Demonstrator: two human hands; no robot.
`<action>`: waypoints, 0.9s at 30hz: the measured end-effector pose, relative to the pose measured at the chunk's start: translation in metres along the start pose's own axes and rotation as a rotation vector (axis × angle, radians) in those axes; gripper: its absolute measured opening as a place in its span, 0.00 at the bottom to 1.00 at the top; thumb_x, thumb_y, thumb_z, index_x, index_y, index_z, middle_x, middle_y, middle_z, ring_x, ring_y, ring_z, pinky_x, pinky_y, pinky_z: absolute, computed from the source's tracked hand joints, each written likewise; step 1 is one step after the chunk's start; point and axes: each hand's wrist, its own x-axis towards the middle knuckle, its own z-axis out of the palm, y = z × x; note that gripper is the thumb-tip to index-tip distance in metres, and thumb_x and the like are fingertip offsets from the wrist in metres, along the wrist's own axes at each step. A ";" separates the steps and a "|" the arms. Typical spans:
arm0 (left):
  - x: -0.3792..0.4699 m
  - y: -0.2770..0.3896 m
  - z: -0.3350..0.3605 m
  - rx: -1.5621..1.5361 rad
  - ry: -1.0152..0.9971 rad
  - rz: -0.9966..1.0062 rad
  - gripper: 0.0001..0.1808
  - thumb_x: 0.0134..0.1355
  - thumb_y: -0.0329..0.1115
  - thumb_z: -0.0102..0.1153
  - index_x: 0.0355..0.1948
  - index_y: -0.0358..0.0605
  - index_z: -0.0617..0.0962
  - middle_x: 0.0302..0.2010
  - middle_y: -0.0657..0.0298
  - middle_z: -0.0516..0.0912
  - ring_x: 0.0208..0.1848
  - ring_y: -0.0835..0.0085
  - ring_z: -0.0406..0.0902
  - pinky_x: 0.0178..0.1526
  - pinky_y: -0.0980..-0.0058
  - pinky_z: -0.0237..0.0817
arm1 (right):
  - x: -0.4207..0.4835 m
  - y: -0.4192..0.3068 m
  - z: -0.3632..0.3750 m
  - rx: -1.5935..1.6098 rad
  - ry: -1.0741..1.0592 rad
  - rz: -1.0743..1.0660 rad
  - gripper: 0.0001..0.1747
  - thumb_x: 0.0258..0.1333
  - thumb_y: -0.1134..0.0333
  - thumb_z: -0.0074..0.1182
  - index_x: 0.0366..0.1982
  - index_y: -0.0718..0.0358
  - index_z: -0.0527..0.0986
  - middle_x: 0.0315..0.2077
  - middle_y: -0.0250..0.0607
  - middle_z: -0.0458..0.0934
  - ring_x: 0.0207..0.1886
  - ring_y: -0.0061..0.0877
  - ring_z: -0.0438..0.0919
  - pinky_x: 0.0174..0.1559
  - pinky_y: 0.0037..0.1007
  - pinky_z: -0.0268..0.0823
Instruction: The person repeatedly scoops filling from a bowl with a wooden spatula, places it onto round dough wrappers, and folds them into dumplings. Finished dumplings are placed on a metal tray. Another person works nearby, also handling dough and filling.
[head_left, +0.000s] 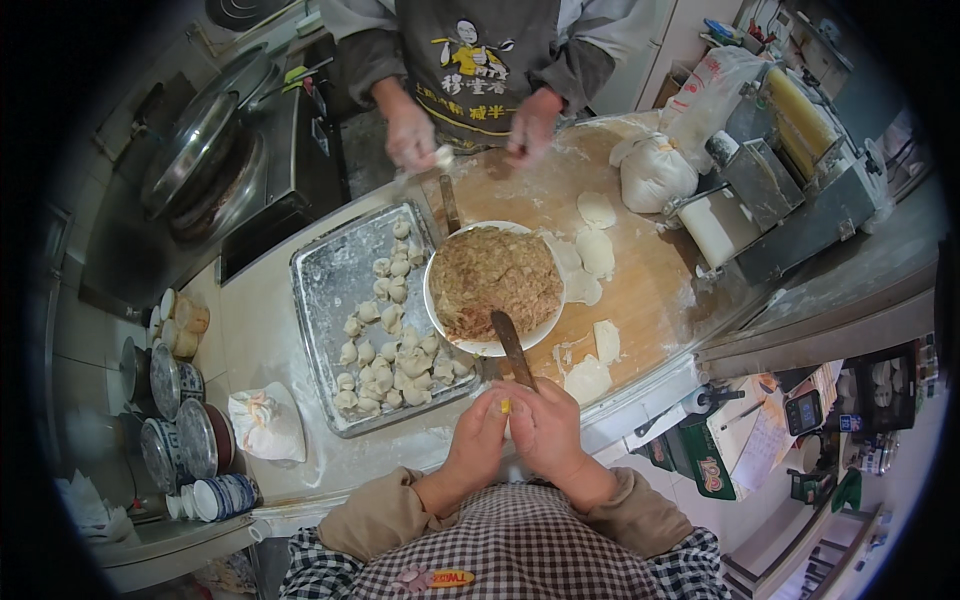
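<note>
My left hand (480, 431) and my right hand (547, 427) meet just below the white bowl (491, 349), fingers cupped together; whatever lies between them is mostly hidden, with only a small yellow spot showing at the thumbs. Minced filling (495, 274) heaps up in the bowl, and a flat wooden spatula (513, 345) rests in it, its lower end by my fingertips. To the left, a floured metal tray (326, 315) holds several folded dumplings (412, 364). Right of the bowl lie several flat dough wrappers (596, 251) on the wooden board (652, 285).
Across the table a co-worker's hands (410, 139) hold a small pale piece. A second handle (448, 202) lies behind the bowl. A dough roller machine (757, 195) and tied white bag (654, 174) stand right; another tied bag (267, 421) and lidded jars (180, 382) are left.
</note>
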 end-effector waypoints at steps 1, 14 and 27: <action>-0.001 -0.003 0.002 0.015 -0.001 0.107 0.19 0.76 0.43 0.41 0.56 0.41 0.73 0.46 0.66 0.77 0.45 0.82 0.74 0.42 0.83 0.67 | -0.001 0.002 0.000 -0.038 0.023 -0.052 0.16 0.65 0.66 0.46 0.43 0.64 0.82 0.33 0.48 0.81 0.29 0.38 0.77 0.34 0.34 0.70; 0.018 0.001 -0.007 -0.642 -0.008 0.069 0.17 0.75 0.36 0.37 0.50 0.35 0.75 0.52 0.55 0.78 0.51 0.68 0.76 0.56 0.69 0.68 | -0.004 0.000 0.002 0.209 0.087 0.151 0.10 0.57 0.71 0.59 0.42 0.62 0.79 0.29 0.42 0.78 0.32 0.35 0.79 0.35 0.33 0.72; 0.001 0.008 -0.030 0.405 -0.025 0.229 0.11 0.65 0.30 0.60 0.46 0.38 0.80 0.36 0.66 0.82 0.36 0.77 0.79 0.40 0.77 0.72 | -0.009 0.006 -0.027 0.610 -0.270 0.736 0.07 0.61 0.70 0.60 0.37 0.66 0.78 0.31 0.30 0.78 0.31 0.14 0.75 0.30 0.19 0.70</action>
